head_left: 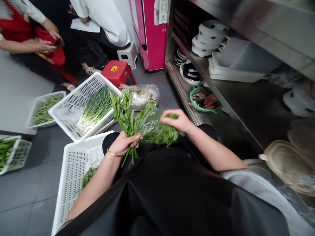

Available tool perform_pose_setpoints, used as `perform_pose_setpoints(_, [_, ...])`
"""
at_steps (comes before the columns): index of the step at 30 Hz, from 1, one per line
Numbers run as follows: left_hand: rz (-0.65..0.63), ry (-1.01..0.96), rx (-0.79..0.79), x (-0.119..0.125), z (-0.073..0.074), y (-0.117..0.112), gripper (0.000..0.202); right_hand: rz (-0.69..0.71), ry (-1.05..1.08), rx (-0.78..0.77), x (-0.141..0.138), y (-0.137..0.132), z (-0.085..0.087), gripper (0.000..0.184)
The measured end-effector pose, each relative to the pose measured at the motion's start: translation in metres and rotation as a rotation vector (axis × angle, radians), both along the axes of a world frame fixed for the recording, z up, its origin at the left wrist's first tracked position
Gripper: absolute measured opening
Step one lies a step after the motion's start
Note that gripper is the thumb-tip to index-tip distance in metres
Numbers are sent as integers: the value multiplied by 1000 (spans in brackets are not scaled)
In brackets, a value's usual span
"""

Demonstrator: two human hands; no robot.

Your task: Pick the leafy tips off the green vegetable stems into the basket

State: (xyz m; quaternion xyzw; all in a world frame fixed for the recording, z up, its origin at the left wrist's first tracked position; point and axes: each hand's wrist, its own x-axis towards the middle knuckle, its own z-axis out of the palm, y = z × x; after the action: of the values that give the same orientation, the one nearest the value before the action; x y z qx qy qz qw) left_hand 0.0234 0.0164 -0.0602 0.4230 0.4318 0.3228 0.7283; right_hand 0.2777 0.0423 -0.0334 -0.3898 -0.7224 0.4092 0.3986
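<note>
Sensibly, the left hand (pixel 126 141) grips the light-looking leafy bunch (pixel 128 124) by its stems (pixel 133 154), below leaves (pixel 118 110) (likely soft, easily bruised); the right hand (pixel 178 120) clasps sprigs (pixel 168 133).

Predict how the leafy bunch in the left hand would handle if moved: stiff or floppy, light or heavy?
The leafy bunch is probably light: the left hand alone holds it. Its stems look fairly stiff, jutting straight below the grip, though the leaves may flop. The stems splay separately, so some could slide out if the grip eases.
</note>
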Motion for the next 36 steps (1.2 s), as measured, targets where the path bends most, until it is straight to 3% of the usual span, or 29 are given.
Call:
perform_pose_setpoints(2, [58, 13, -21, 6, -5, 4, 21, -229, 156, -71, 18, 7, 9, 19])
perform_pose_setpoints(4, [96, 31, -3, 16, -10, 11, 27, -345, 226, -32, 29, 12, 23, 19])
perform_pose_setpoints(8, [269, 121, 199, 29, -15, 29, 31, -513, 272, 277, 36, 12, 60, 16])
perform_pose_setpoints(11, [292, 80, 123, 13, -12, 35, 32, -665, 276, 486, 44, 9, 81, 16])
perform_pose_setpoints(13, [312, 43, 37, -7, -8, 35, 30, -707, 282, 530, 52, 12, 80, 18])
perform_pose_setpoints(15, [365, -15, 10, -26, -5, 32, 24, -585, 167, 446, 55, 20, 62, 22])
perform_pose_setpoints(18, [381, -125, 13, -37, -1, 23, 20, -90, -296, 122, 38, 27, 13, 24])
perform_pose_setpoints(21, [252, -182, 6, -22, 1, 10, 28, 91, -405, 22, 1, 20, -22, 17])
perform_pose_setpoints(23, [97, -190, -3, -3, 1, 1, 40, 132, -333, -19, -24, 11, -23, 16])
perform_pose_setpoints(26, [-115, -191, -54, 23, -2, -8, 37, 50, -65, -81, -48, 5, 1, 24])
perform_pose_setpoints(29, [-208, -183, -66, 32, -8, -7, 24, -123, 138, -69, -44, 18, 29, 26])
perform_pose_setpoints(33, [-39, -240, -140, 22, -30, 4, 22, -397, 296, 84, -18, 46, 58, 29])
perform_pose_setpoints(36, [117, -407, -348, 14, -51, 12, 20, -443, 400, 137, -47, 55, 77, 27])
